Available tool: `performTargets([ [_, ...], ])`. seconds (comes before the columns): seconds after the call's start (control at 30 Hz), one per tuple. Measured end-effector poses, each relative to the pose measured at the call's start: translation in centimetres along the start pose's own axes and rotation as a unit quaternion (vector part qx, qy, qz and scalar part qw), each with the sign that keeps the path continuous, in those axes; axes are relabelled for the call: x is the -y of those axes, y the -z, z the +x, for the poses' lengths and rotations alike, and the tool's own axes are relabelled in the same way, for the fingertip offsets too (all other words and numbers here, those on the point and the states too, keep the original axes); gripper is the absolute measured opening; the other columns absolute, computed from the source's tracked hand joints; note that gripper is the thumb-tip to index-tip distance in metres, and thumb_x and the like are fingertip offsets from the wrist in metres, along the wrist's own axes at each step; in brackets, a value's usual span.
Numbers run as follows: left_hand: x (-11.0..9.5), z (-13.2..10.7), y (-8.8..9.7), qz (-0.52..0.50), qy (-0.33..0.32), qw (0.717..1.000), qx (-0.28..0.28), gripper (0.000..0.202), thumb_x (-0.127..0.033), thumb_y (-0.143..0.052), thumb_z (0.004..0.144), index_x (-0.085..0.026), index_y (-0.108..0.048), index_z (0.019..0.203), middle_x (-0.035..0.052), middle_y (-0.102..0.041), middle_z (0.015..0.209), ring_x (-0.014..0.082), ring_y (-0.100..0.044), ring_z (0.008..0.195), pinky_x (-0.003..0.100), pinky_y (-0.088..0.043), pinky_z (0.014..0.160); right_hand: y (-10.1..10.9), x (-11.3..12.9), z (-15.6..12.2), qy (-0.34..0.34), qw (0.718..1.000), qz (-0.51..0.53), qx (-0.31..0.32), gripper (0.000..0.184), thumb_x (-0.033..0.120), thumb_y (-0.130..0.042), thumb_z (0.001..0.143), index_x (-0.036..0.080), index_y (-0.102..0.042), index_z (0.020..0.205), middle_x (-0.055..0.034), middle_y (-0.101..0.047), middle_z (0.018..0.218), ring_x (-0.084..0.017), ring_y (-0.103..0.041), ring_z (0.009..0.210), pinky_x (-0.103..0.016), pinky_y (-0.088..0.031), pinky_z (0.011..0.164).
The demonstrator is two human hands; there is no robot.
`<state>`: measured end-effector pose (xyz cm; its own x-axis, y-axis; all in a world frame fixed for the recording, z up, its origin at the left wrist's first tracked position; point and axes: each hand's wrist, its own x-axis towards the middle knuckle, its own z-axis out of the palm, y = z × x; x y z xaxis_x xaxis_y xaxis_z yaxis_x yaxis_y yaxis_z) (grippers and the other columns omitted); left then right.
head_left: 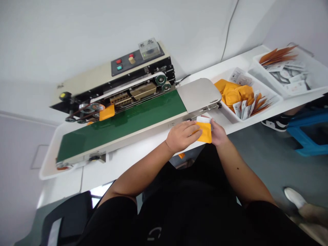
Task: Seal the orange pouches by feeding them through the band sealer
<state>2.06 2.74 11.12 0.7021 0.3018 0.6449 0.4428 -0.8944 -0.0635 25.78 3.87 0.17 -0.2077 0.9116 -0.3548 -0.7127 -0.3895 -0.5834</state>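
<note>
Both hands are together in front of me at the table's front edge, around a small orange pouch (205,134). The fingers of my left hand (181,136) lie across the pouch's face from the left, gripping it. My right hand (219,132) grips its right side, mostly behind it. A white packet (203,119) shows at the pouch's top edge; how far it reaches inside is hidden. Left of my hands is a band sealing machine (107,78) with a green conveyor belt (143,118). Another orange pouch (107,112) hangs at the machine's left end.
Beyond my hands, a white bin (275,102) holds orange pouches (237,94) and white packets. Farther right, another bin (317,80) holds similar items. A tray (47,167) sits under the belt's left end. A blue stool (302,135) and other people's shoes are at right.
</note>
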Motion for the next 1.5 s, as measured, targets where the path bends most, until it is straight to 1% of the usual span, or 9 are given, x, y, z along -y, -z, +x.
performTargets([
  [0.3,2.2,1.6,1.5,0.023,0.055,0.998,-0.02,0.026,-0.019,-0.056,0.113,-0.024,-0.072,0.133,0.0084,-0.083,0.118,0.0194,-0.078,0.107,0.035,-0.064,0.092,0.8,-0.2,0.6,0.009,0.999,0.025,0.018,0.034,0.046,-0.071,0.107,0.025,-0.074,0.134,-0.01,-0.081,0.136,-0.024,-0.081,0.119,-0.042,-0.071,0.097],
  [0.53,8.7,4.0,3.3,0.069,0.135,0.988,-0.016,0.03,-0.028,-0.048,0.117,-0.021,-0.077,0.122,0.0105,-0.081,0.113,0.0227,-0.072,0.104,0.038,-0.055,0.092,2.2,-0.4,1.2,-0.002,0.999,0.036,0.036,0.028,0.042,-0.063,0.113,0.029,-0.074,0.135,-0.0058,-0.081,0.139,-0.021,-0.081,0.117,-0.038,-0.073,0.095],
  [0.7,13.3,4.8,3.7,0.114,0.178,0.977,0.031,0.035,-0.026,-0.04,0.117,-0.022,-0.074,0.113,0.0116,-0.078,0.113,0.0249,-0.068,0.104,0.04,-0.051,0.089,3.2,-0.8,1.8,-0.001,0.998,0.029,0.054,0.031,0.044,-0.061,0.114,0.031,-0.073,0.139,-0.0053,-0.078,0.145,-0.022,-0.079,0.121,-0.04,-0.072,0.099],
  [0.83,15.0,5.2,3.7,0.142,0.203,0.964,0.094,0.026,-0.022,-0.046,0.113,-0.022,-0.071,0.106,0.0118,-0.072,0.107,0.0275,-0.066,0.104,0.04,-0.05,0.086,3.7,-1.0,2.0,0.001,0.998,0.02,0.062,0.034,0.047,-0.062,0.113,0.032,-0.073,0.141,-0.0058,-0.078,0.145,-0.024,-0.078,0.125,-0.043,-0.072,0.1],
  [0.97,15.6,5.5,3.5,0.158,0.217,0.956,0.118,0.02,-0.019,-0.049,0.11,-0.023,-0.068,0.104,0.012,-0.069,0.105,0.0297,-0.065,0.106,0.042,-0.051,0.089,3.7,-0.9,2.0,-0.002,0.997,0.023,0.07,0.032,0.046,-0.062,0.113,0.034,-0.073,0.14,-0.0047,-0.078,0.144,-0.024,-0.078,0.124,-0.043,-0.072,0.099],
  [1.13,16.0,5.4,3.2,0.182,0.222,0.95,0.12,0.02,-0.025,-0.047,0.112,-0.023,-0.066,0.108,0.0127,-0.066,0.106,0.0329,-0.065,0.115,0.046,-0.05,0.096,3.4,-0.6,1.7,0.002,0.998,0.01,0.065,0.032,0.046,-0.063,0.112,0.032,-0.074,0.14,-0.0051,-0.078,0.145,-0.023,-0.077,0.128,-0.043,-0.071,0.103],
  [1.27,15.7,5.3,4.2,0.183,0.266,0.936,0.139,0.019,-0.029,-0.049,0.113,-0.02,-0.066,0.113,0.0128,-0.065,0.112,0.0362,-0.062,0.129,0.05,-0.046,0.105,3.4,-0.5,1.5,0.003,0.998,-0.013,0.056,0.034,0.048,-0.065,0.111,0.034,-0.073,0.141,-0.0042,-0.077,0.147,-0.025,-0.075,0.131,-0.046,-0.07,0.107],
  [1.4,13.7,5.0,6.4,0.225,0.314,0.909,0.158,0.02,-0.036,-0.053,0.114,-0.021,-0.065,0.119,0.0147,-0.067,0.121,0.0379,-0.058,0.131,0.054,-0.043,0.109,3.5,-0.5,1.4,0.006,0.998,-0.027,0.05,0.035,0.05,-0.064,0.111,0.034,-0.073,0.141,-0.0046,-0.076,0.148,-0.025,-0.075,0.131,-0.045,-0.071,0.104],
  [1.5,10.5,4.3,7.4,0.24,0.289,0.916,0.14,0.029,-0.047,-0.062,0.111,-0.023,-0.062,0.128,0.014,-0.069,0.126,0.0355,-0.057,0.126,0.054,-0.042,0.107,3.3,-0.6,1.3,0.009,0.998,-0.028,0.049,0.034,0.05,-0.064,0.111,0.034,-0.073,0.14,-0.0047,-0.076,0.147,-0.025,-0.075,0.131,-0.046,-0.071,0.104],
])
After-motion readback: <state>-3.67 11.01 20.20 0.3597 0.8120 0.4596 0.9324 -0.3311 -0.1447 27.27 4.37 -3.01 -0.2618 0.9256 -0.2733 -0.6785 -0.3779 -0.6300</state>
